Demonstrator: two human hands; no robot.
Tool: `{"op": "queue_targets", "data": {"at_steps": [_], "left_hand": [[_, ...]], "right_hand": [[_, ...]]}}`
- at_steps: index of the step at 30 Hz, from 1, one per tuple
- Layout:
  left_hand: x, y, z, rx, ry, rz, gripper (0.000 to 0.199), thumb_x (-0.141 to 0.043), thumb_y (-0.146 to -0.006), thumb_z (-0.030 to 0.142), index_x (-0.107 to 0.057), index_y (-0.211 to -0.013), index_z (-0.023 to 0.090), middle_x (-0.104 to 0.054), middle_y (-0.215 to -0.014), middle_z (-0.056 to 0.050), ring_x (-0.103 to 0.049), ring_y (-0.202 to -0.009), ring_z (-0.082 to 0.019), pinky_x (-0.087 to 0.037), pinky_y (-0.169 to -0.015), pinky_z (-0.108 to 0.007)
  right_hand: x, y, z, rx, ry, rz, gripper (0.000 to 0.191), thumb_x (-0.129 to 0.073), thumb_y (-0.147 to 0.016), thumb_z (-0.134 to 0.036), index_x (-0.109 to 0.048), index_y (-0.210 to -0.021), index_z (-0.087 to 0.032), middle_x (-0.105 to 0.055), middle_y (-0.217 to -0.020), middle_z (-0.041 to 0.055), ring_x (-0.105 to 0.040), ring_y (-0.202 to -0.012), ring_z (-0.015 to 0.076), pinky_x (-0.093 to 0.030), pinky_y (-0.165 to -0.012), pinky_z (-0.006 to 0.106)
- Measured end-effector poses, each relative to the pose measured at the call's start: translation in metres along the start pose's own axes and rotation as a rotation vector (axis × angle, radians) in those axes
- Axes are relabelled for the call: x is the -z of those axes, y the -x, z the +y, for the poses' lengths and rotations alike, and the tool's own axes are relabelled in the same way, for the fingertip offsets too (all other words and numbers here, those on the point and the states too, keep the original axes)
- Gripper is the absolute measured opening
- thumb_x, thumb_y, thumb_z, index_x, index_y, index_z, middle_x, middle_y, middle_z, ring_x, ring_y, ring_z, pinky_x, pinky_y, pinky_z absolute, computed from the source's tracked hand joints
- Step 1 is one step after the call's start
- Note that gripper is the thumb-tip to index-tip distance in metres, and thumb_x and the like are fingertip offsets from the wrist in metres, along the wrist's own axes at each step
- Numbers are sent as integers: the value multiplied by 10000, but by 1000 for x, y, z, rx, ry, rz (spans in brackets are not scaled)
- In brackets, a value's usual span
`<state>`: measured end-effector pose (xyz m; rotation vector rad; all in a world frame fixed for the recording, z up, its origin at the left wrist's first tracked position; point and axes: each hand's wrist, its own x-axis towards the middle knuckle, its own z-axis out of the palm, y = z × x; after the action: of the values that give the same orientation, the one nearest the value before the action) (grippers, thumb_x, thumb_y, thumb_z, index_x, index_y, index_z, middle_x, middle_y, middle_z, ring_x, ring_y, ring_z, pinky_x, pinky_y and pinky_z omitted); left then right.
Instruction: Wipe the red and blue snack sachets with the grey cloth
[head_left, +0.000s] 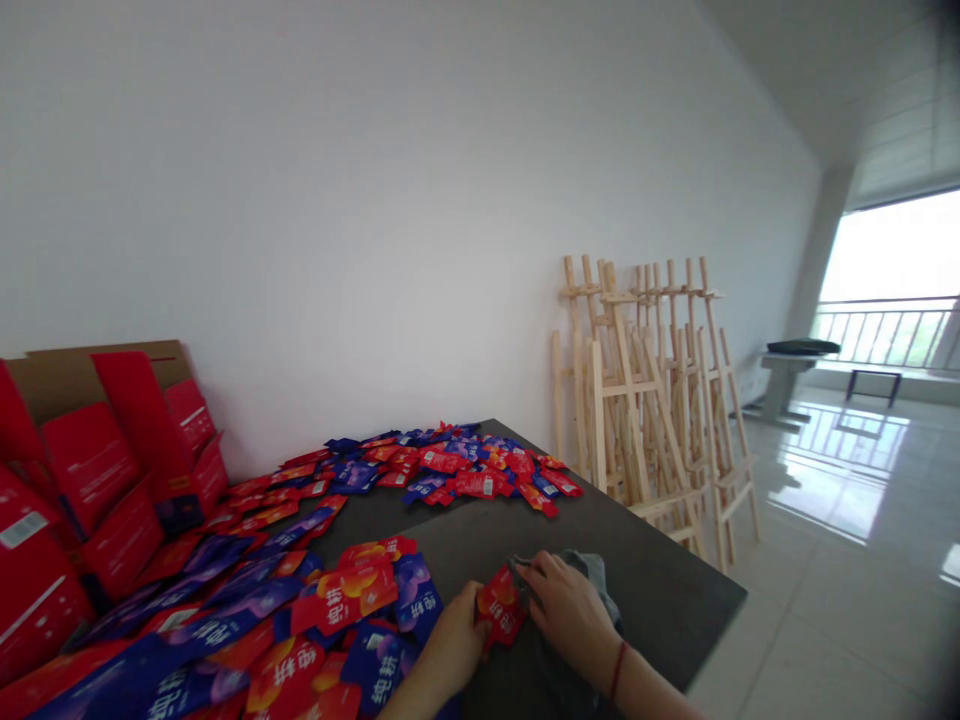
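Between my two hands is a red sachet (pixel 501 606) with white characters and an orange print. My left hand (pixel 454 640) is closed on its left edge. A grey cloth (pixel 592 573) is bunched under my right hand (pixel 562 607), whose fingers are closed on it, pressing it against the sachet's upper right edge. Part of the cloth hangs in shadow below that hand. To the left, several red sachets (pixel 349 592) and blue sachets (pixel 416 597) lie in an overlapping heap close to my left hand.
Red cartons (pixel 90 465) with raised flaps stand at the left. More sachets (pixel 450 460) are piled at the far end of the dark table (pixel 660 570). Wooden easels (pixel 630 390) lean beyond its right edge. A white stand (pixel 787 385) is near the window.
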<state>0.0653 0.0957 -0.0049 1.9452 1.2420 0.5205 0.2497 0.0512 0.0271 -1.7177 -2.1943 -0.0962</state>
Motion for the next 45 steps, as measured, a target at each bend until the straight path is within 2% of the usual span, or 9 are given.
{"op": "queue_targets", "data": {"at_steps": [5, 9, 12, 18, 23, 29, 34, 37, 45], "left_hand": [[-1, 2, -3, -29, 2, -30, 436, -391, -719, 39, -540, -1096, 201, -678, -994, -33, -645, -854, -168, -480, -721, -243], [2, 5, -2, -8, -68, 14, 705, -464, -666, 31, -399, -1358, 145, -506, -1375, -113, -472, -1256, -198, -327, -1051, -267], [3, 6, 0, 29, -84, 17, 768, -472, -673, 36, -311, -1423, 70, -415, -1447, -142, -376, -1336, -186, -250, -1100, -242], [8, 4, 8, 57, -129, 19, 706, -456, -719, 49, -343, -1409, 145, -519, -1367, -92, -454, -1270, -198, -322, -1047, -274], [17, 14, 26, -122, -227, 78, 394, -459, -776, 75, -535, -1148, 180, -626, -1154, -62, -573, -1058, -170, -401, -905, -243], [19, 25, 45, -357, -671, 47, 270, -372, -794, 9, -570, -796, 193, -614, -926, -34, -546, -889, -186, -401, -783, -287], [15, 25, 40, -318, -727, -65, 256, -388, -837, 49, -594, -914, 178, -620, -996, -56, -549, -933, -191, -412, -803, -286], [16, 25, 35, -287, -726, -93, 209, -419, -829, 66, -590, -901, 162, -619, -992, -64, -555, -922, -190, -418, -794, -281], [20, 26, 41, -276, -711, -115, 196, -430, -793, 53, -571, -818, 187, -622, -917, -35, -567, -856, -165, -411, -760, -253]], "right_hand": [[-20, 11, -36, 201, -64, -1, 377, -506, -815, -166, -590, -1169, -264, -587, -1102, 39, -525, -997, 208, -386, -832, 305], [-34, 5, -32, 105, -28, 15, 419, -511, -809, -153, -576, -1208, -260, -564, -1172, 60, -517, -1039, 220, -392, -837, 313], [-28, -3, -14, -1, 35, -6, 394, -493, -824, -143, -603, -1188, -244, -562, -1167, 76, -523, -1041, 222, -405, -821, 304], [-12, -6, 28, -140, 74, -10, 296, -488, -837, -146, -669, -1069, -177, -584, -1049, 111, -549, -973, 237, -423, -778, 308], [5, -6, 53, -206, 66, 10, 242, -496, -843, -165, -699, -975, -180, -592, -975, 98, -571, -911, 220, -425, -750, 291], [39, -4, 37, -133, 6, 64, 324, -443, -883, -215, -631, -1144, -257, -568, -1055, 46, -547, -948, 173, -404, -792, 257], [15, 9, -14, 171, -19, -90, 203, -537, -828, -272, -672, -975, -233, -577, -1054, 43, -526, -955, 192, -396, -788, 283], [-6, 14, -30, 182, 58, -149, 183, -569, -792, -267, -678, -922, -198, -596, -992, 77, -514, -962, 240, -399, -783, 332], [-2, 24, 14, 1, 85, -107, 214, -533, -821, -221, -675, -979, -195, -602, -1011, 89, -526, -967, 241, -398, -798, 336]]}}
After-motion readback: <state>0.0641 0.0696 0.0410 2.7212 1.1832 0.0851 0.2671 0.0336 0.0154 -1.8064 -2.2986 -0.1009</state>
